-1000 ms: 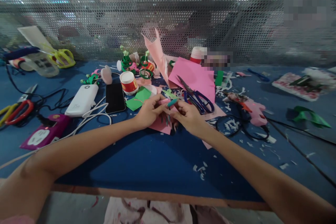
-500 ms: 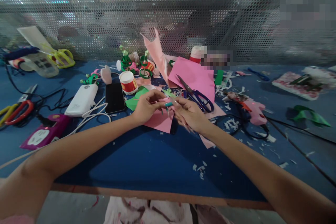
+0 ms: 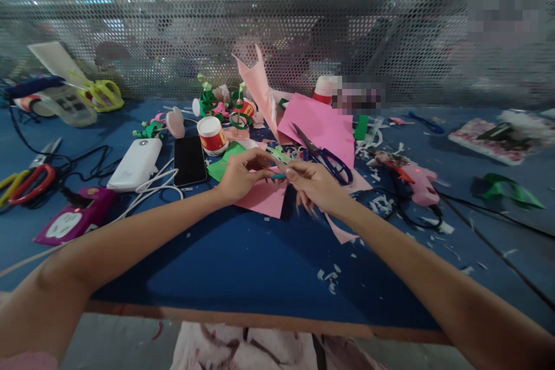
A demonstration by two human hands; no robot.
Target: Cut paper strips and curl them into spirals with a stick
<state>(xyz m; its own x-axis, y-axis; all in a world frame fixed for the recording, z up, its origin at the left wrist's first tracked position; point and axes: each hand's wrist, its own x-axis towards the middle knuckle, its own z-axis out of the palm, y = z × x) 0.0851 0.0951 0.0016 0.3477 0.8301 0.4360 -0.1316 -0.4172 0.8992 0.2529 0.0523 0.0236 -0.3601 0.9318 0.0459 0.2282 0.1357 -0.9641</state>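
In front of me both hands meet over a pink paper sheet (image 3: 265, 203). A small teal stick-like piece (image 3: 278, 176) shows between my left thumb tip and my right fingers; its exact kind I cannot make out. My left hand (image 3: 243, 173) is closed in a pinch at its left end. My right hand (image 3: 318, 185) pinches its right end, the lower fingers loose and blurred. Light green paper (image 3: 281, 154) lies just behind the fingertips, and green paper (image 3: 223, 163) lies beside my left hand. Blue-handled scissors (image 3: 332, 163) rest on bright pink paper (image 3: 325, 121).
A red-labelled white tub (image 3: 212, 136), black phone (image 3: 189, 161) and white power bank (image 3: 136, 165) lie left of my hands. To the right is a pink glue gun (image 3: 421, 184) with its cord among paper scraps. A perforated metal screen (image 3: 277, 17) stands behind the table.
My right hand's lower fingers have shifted and spread a little. The teal piece sits slightly lower and looks thinner. My left hand has hardly moved.
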